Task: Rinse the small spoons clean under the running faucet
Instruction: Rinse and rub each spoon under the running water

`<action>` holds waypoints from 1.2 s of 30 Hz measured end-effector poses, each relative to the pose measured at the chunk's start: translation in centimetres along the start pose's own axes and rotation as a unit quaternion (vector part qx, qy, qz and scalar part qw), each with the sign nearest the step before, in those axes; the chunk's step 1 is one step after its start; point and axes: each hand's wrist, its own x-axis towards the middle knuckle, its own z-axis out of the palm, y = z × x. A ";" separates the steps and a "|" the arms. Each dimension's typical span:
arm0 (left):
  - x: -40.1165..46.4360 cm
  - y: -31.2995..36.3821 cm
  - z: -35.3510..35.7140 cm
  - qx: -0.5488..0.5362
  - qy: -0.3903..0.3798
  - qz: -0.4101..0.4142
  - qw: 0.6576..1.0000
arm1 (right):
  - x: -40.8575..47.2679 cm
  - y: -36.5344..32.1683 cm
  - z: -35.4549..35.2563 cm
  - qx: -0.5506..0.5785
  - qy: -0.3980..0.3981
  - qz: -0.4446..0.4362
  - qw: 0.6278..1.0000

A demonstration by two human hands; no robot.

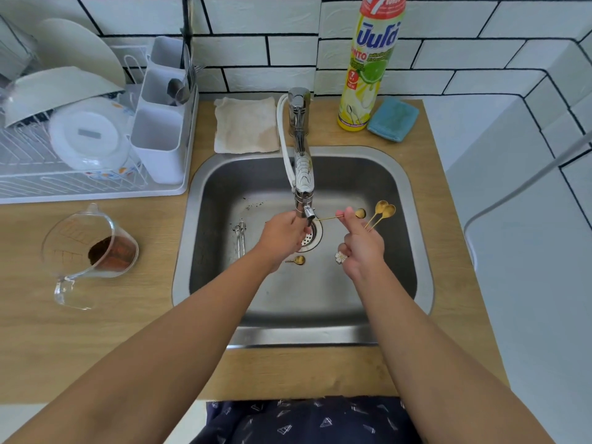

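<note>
Pinched between my right hand's point(360, 248) thumb and fingers are three small gold spoons point(382, 210), bowls fanned up and away from me over the sink point(413, 200); one of them point(359, 213) lies crosswise, its thin handle reaching toward the faucet point(302, 174) nozzle, I judge so that the stream can run along it; the other two stick out to the right, kept clear of the spout; my left hand point(282, 240) is up at the nozzle, fingers curled close by the handle's tip, though whether they pinch the spoon, the nozzle or nothing I cannot tell; whether water is running I cannot see either; one more gold spoon point(298, 259) lies on the basin floor just below my left wrist, near the drain strainer point(311, 235), and a pair of silver utensils point(240, 238) rests further left, apparently waiting their turn; a flower-shaped handle end point(339, 257) pokes out under my right fist; dark specks dot the basin behind the spout.
</note>
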 end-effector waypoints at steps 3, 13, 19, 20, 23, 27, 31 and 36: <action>-0.8 -0.5 -0.3 -0.017 -0.110 0.040 0.993 | 0.2 -0.4 -0.3 -0.004 0.009 -0.012 1.000; -0.9 -1.4 0.2 -0.039 0.010 -0.029 0.999 | -0.2 0.8 0.3 -0.034 -0.053 -0.008 0.998; -2.4 -1.9 -0.4 -0.122 0.003 -0.036 0.992 | -1.9 3.5 2.8 -0.127 -0.116 0.021 0.985; -2.7 -2.1 -0.7 -0.121 0.008 -0.038 0.992 | -2.0 3.6 2.9 -0.139 -0.114 0.021 0.984; -3.5 -2.4 -1.4 -0.105 0.012 -0.050 0.993 | -1.3 2.5 3.0 -0.100 -0.084 0.027 0.991; -3.8 -2.1 -1.1 -0.104 0.016 -0.061 0.993 | -1.3 2.5 3.2 -0.068 -0.082 0.020 0.994; -3.7 -1.8 -0.6 -0.101 0.017 -0.054 0.993 | -2.6 3.3 3.1 -0.154 -0.107 0.014 0.982; -3.8 -1.3 -0.6 -0.066 0.009 -0.052 0.996 | -1.4 1.1 2.9 -0.092 -0.075 0.010 0.993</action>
